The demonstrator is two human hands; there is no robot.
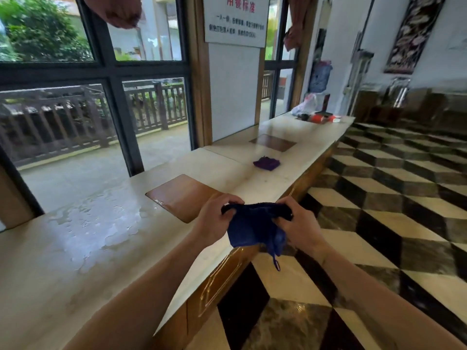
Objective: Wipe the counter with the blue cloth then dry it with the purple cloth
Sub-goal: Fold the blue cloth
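The blue cloth [252, 227] hangs bunched between both hands, just above the counter's front edge, with a small loop dangling below it. My left hand [217, 219] grips its left top corner and my right hand [299, 224] grips its right side. The long pale stone counter [106, 251] runs from lower left to upper right, with a wet patch [98, 223] on its left part. The purple cloth [266, 163] lies crumpled on the counter farther along, well beyond my hands.
Two brown square inlays [182, 195] [273, 142] are set in the counter top. Bags and red items [314, 114] sit at the far end. Windows [75, 102] and a sign board [236, 18] back the counter. A checkered floor [379, 223] lies to the right.
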